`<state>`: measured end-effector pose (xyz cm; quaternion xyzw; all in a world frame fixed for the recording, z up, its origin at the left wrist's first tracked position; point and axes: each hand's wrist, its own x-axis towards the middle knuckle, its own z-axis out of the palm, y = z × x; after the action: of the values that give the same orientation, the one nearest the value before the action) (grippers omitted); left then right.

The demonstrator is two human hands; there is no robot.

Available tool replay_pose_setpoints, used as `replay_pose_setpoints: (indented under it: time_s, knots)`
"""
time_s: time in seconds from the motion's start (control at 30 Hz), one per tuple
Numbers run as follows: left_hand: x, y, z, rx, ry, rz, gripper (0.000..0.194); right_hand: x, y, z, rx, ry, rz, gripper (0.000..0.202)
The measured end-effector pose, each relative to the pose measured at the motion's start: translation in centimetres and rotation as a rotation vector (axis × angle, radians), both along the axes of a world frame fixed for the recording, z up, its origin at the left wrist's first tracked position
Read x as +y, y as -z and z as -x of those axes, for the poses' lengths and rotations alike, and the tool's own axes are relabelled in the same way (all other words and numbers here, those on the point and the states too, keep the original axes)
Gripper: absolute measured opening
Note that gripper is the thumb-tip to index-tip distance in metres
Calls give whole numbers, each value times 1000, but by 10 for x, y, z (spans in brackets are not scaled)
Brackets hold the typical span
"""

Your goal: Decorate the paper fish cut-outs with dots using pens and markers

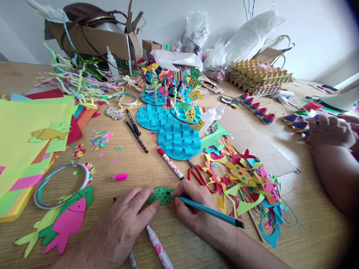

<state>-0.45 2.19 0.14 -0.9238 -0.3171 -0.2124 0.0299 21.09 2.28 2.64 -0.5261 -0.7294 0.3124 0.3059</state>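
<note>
The left hand (123, 215) is pressing a green paper fish (160, 195) against the wood-grained worktop (140, 158), its thumb and forefinger lying slightly apart over the cutout's left end and the other fingers curving alongside. The right hand (199, 209) is pinching a slim blue felt-tip pen (210, 212) between thumb and fingers, the tip touching the right part of the fish, whose smooth surface is carrying small dark dots. The fish is lying flat between the two hands, at the near middle of the worktop. A white marker with a pink pattern (158, 248) is lying just nearer than the fish, while a red-and-white marker (170, 163) is resting diagonally beyond it, beside red-handled scissors (200, 176). To the right, curled and jagged paper scraps (252, 198) are spreading in a loose, colourful heap. Farther off, a round turquoise paper base (179, 142) is showing rows of raised, scale-like strips. On the left, a smooth pink paper fish (69, 221) is overlapping green cutouts near a ring-shaped tape roll (37, 190), and flat coloured sheets (25, 130) are lying stacked. At far right, bumpy moulded-pulp egg trays (258, 74) are sitting piled, and another person's hand (331, 130) is resting over painted carton pieces (298, 123).
</note>
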Motion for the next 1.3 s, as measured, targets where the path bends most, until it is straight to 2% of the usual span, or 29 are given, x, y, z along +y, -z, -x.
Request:
replay_pose_setpoints:
  time_s: [0.17,0.63,1.3]
  knots:
    - [0,-1,1,16,2,38,48,-1,2,0,6,22,-4,11]
    - [0,-2,-2,-10,-6,-11,49,-1,0,0,23,6,19,12]
    - [-1,1,-1,-11,1,33,45,0,1,-1,10,1,16,10]
